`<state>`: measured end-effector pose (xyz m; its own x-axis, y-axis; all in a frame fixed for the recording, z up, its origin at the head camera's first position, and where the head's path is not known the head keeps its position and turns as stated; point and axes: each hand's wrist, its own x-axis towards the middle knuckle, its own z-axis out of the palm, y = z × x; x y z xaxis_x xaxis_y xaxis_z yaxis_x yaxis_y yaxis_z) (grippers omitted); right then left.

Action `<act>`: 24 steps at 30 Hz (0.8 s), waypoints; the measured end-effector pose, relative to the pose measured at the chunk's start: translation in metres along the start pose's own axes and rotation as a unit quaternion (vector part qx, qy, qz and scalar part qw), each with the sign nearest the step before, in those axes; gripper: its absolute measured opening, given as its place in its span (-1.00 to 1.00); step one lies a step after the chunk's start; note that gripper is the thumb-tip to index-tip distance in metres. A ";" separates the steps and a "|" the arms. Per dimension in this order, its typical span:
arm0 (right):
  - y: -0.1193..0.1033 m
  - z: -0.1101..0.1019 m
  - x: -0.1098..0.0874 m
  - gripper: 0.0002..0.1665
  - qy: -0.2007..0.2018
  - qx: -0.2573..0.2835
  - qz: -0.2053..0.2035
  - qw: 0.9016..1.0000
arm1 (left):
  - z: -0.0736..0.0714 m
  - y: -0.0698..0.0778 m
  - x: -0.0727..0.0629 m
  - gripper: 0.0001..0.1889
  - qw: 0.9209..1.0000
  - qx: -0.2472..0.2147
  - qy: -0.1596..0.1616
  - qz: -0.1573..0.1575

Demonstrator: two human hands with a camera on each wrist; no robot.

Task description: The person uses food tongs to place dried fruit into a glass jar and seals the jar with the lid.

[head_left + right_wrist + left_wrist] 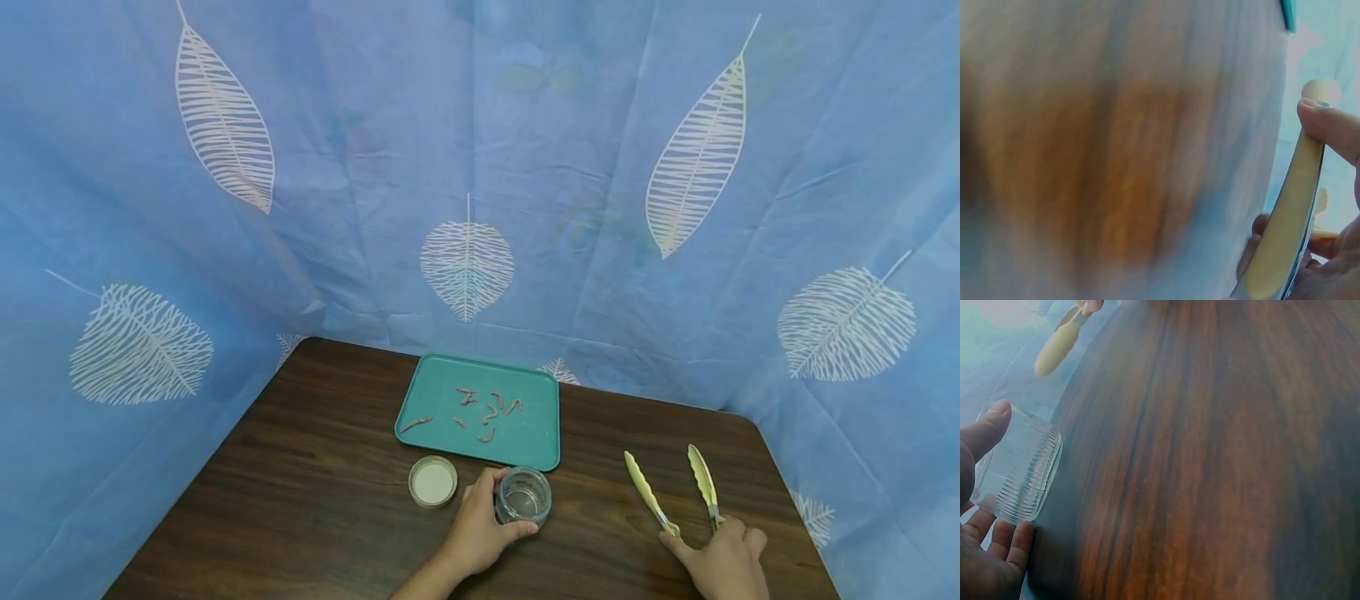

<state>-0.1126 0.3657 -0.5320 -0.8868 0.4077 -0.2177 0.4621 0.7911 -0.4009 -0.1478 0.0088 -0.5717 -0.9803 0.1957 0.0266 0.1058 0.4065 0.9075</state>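
Observation:
My left hand (480, 527) grips a clear glass jar (542, 510) on the table, thumb at the near side and fingers at the far side. The left wrist view shows the jar's ribbed wall (1032, 472) between thumb and fingers. Over at the right, my right hand (723, 560) holds cream-tipped tongs (645, 486) by their arms, with the tips spread apart. One long tong arm (1288, 219) lies under the thumb in the right wrist view. Behind the jar is a teal tray (536, 421) bearing several pinkish, worm-like pieces (490, 413).
A round lid (432, 483) with a pale inside lies on the table left of the jar, close to the tray's front edge. The dark wooden table (322, 500) is bordered by a blue hanging cloth (390, 167) with white leaf prints.

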 end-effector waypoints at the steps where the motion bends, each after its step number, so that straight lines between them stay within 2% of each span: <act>1: -0.003 -0.001 0.000 0.33 -0.008 0.002 -0.010 1.000 | 0.000 0.000 0.000 -0.10 1.000 0.001 0.000 -0.001; 5: -0.014 -0.002 0.001 0.41 -0.025 0.007 -0.040 0.999 | 0.001 0.000 -0.001 -0.10 1.000 0.006 -0.001 -0.003; 12: -0.036 0.000 0.005 0.54 -0.032 0.007 -0.074 0.997 | 0.001 0.003 -0.003 -0.09 1.000 0.003 -0.009 -0.005; 24: -0.078 0.006 0.007 0.33 -0.020 -0.039 -0.151 0.988 | 0.000 0.001 -0.002 -0.09 1.000 -0.004 -0.009 0.002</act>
<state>-0.1552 0.3045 -0.5076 -0.9822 0.1316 -0.1341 0.1739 0.9072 -0.3830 -0.1456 0.0083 -0.5709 -0.9767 0.2134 0.0220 0.1078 0.3994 0.9104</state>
